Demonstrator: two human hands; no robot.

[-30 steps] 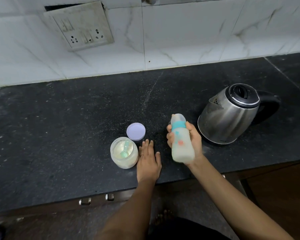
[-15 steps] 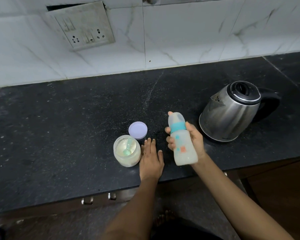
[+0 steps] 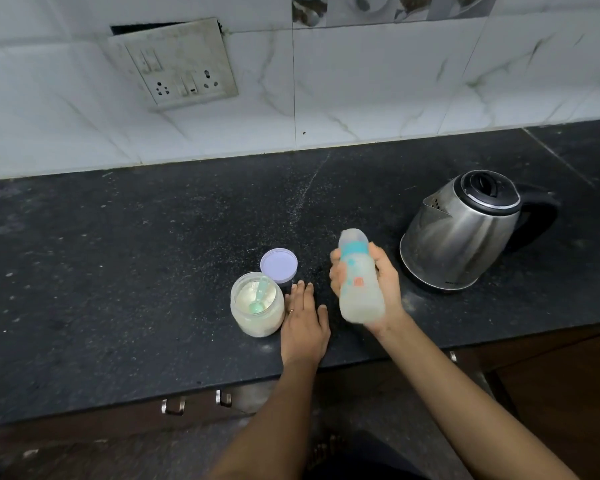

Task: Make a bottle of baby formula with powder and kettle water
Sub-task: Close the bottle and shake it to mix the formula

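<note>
My right hand (image 3: 381,289) wraps the baby bottle (image 3: 359,277) round its middle, fingers curled on its left side, thumb on the right, holding it blurred above the counter (image 3: 118,271) left of the kettle (image 3: 461,233). My left hand (image 3: 303,323) lies flat, fingers straight, beside the open powder jar (image 3: 257,308).
</note>
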